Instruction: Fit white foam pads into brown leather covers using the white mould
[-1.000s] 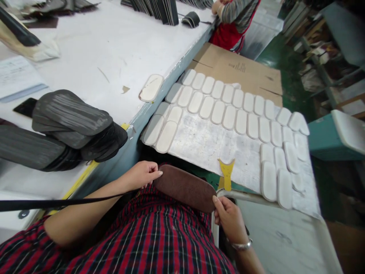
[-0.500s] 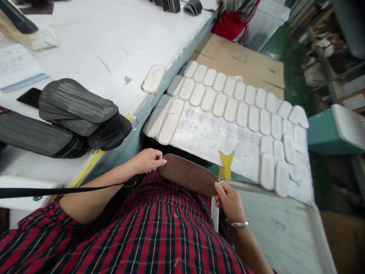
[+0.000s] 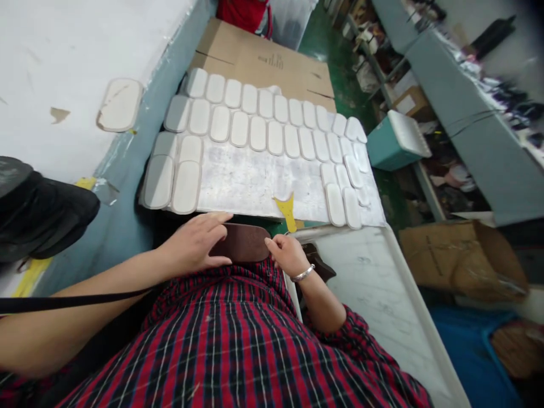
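A brown leather oval panel (image 3: 243, 242) with rounded ends lies in front of my waist. My right hand (image 3: 288, 255) pinches its right end between thumb and fingers; a silver bracelet is on that wrist. My left hand (image 3: 199, 241) is over the left end of the panel with thumb and fingers spread apart, covering that end. Just beyond my right hand, a yellow forked piece (image 3: 287, 211) sticks up at the near edge of a metal-topped surface (image 3: 242, 177). Rows of white oval pieces (image 3: 258, 133) lie on that surface.
On the white table (image 3: 106, 34) to the left are one white oval piece (image 3: 121, 105) and a pile of black pieces (image 3: 51, 209). Cardboard (image 3: 255, 56) lies behind the rows. A teal bin (image 3: 397, 139), a carton (image 3: 463, 258) and a blue container (image 3: 471, 345) stand right.
The view has swung to the right. My left hand has gone from pinching the panel's left end to spreading over it. My right hand still pinches the right end.
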A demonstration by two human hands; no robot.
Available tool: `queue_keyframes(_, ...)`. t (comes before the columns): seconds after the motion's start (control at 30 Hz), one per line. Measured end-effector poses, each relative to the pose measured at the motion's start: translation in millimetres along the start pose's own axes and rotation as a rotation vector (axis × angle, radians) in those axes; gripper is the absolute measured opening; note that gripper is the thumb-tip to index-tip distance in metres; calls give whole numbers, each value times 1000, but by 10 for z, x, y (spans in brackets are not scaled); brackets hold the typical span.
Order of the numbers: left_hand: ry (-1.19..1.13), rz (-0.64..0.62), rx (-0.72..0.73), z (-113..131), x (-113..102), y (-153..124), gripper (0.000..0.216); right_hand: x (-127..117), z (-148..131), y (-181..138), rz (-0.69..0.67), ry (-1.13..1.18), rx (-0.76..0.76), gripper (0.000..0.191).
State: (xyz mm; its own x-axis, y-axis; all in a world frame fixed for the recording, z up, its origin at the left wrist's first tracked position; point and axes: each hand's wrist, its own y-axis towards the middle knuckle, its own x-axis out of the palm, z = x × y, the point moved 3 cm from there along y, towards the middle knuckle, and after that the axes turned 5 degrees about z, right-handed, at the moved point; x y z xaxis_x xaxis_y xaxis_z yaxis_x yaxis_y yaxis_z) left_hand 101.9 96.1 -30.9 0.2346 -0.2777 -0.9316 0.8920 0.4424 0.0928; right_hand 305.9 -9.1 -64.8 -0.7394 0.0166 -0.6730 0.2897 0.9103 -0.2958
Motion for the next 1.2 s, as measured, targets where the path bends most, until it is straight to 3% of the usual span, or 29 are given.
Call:
queue_keyframes(0.07, -25, -62, 96, 153, 142, 131, 43, -34, -37, -6, 11, -48, -14, 40)
queue_keyframes(0.2, -27, -117, 110, 271, 277, 261, 44, -60, -75, -28, 17, -71, -23, 39)
queue_keyframes(0.4, -29, -72, 81, 288, 251, 262, 37, 7, -44, -84, -105, 94, 31, 42)
queue_keyframes(0.6, -17, -61, 61, 292, 291, 292, 38, -64, -78, -49, 8, -162, -125, 43)
queue_keyframes(1.2, -42, -70, 70, 382, 333, 406, 43, -38, -116, 32, -62, -377, -166, 42)
